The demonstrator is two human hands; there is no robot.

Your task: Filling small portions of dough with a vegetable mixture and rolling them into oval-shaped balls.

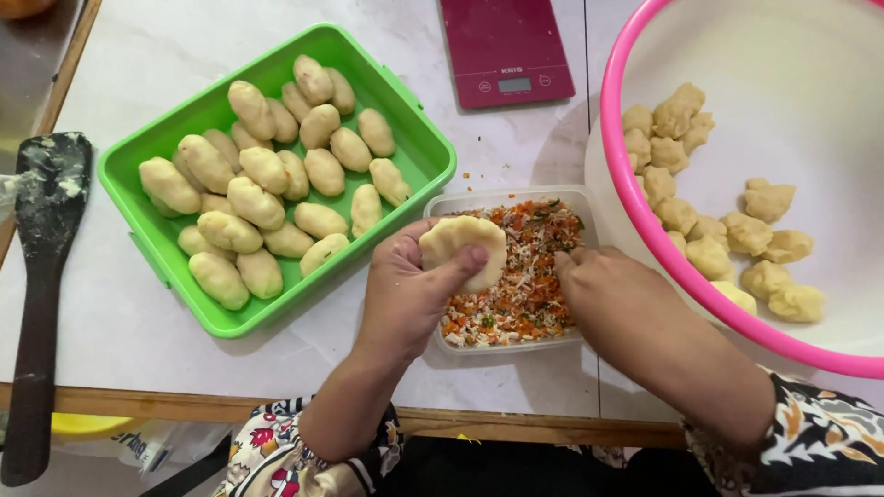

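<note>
Head view: left hand (405, 290) cups a flattened dough disc (463, 248), thumb pressed on it; right hand (612, 294), fingers curled, pinches chopped filling in the clear container (511, 271) (directly beneath both hands). Left of them, a green tray (276, 175) of shaped pieces; to the right, a pink-rimmed basin (737, 184).

A flattened, pale dough disc (463, 247) lies cupped over the clear container of chopped, seemingly vegetable filling (516, 294).

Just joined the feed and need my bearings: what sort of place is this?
Most likely a home kitchen worktop used for food preparation. The left hand holds a flattened dough disc over a tub of chopped filling; a green tray holds shaped pieces, and a kitchen scale sits behind.
</note>
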